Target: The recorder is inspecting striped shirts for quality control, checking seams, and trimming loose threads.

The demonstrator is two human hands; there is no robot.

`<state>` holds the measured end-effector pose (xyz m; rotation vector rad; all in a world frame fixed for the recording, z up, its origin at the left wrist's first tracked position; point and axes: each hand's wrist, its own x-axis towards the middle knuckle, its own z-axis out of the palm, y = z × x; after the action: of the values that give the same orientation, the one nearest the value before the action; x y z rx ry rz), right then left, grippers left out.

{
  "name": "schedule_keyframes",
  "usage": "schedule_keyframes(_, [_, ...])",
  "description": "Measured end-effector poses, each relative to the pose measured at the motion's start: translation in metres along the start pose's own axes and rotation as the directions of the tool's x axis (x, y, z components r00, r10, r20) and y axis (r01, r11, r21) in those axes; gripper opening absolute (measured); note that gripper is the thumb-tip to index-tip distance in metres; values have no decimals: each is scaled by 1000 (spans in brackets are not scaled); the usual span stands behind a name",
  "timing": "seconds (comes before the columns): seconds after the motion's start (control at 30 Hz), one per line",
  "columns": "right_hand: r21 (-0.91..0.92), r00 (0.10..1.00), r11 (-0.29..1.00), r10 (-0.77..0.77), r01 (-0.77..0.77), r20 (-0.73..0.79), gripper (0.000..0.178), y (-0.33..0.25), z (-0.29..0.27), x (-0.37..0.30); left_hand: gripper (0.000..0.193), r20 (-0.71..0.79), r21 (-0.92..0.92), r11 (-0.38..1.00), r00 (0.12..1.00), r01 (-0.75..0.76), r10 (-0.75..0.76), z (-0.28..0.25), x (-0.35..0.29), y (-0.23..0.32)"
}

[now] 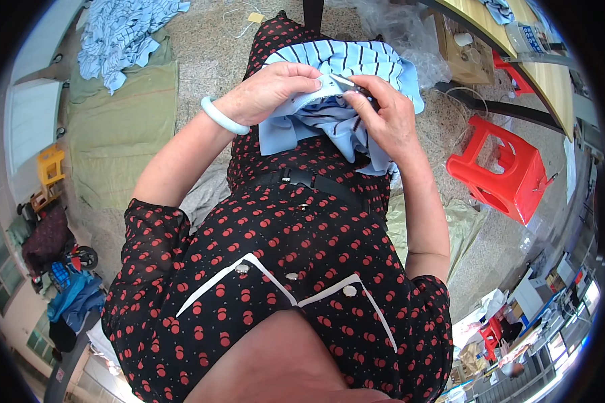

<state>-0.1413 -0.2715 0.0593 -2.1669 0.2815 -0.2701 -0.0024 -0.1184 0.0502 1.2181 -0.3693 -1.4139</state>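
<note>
Speckled floor (205, 80) spreads around you, with a yellow stool (50, 164) at the far left and, next along, a green sheet (124, 144) with a striped pile (124, 40) at its far end. Your left hand (286, 87), behind a pale bracelet (223, 117), is closed in a pinch on the edge of the cloth (363, 57), thumb on the near side. That cloth lies bunched over your lap (282, 161), directly under and between your hands, its dark-striped part spreading beyond them and a plain blue flap hanging nearer you. Your right hand (386, 114) is curled around a small tool (343, 81), its pale tip pointing left along the pinched edge, just beside your left fingers; it looks like snips, though its handle is mostly covered. To work well here, draw the edge taut between your hands so it lies flat, and lift it off the loose folds beneath, which could easily be nicked. Angle the tip away from your left thumb, run it close along the edge without digging in, and shift the pinch in short steps. Farther right, the red stool (528, 181) and the bench (554, 87) stand clear of your elbow.
</note>
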Motion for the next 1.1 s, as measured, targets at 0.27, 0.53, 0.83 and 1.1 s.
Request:
schedule_keyframes(0.27, [-12,989,989,-145,145,3,22,2,2,3,16,-14,246,969,1000,11,-7,-1,3,5])
schedule_keyframes(0.53, [236,994,967,75,-92,79,44,16,11,23,16,113,887,320,828,-333,550,-3,16,10])
schedule_keyframes(0.83, [529,984,830,164,-179,74,35,16,6,34,22,-67,633,740,936,-228,346,-13,7,-10])
schedule_keyframes(1.1, [685,991,719,133,-115,27,31,3,-6,31,19,79,44,986,984,-163,159,-8,-22,21])
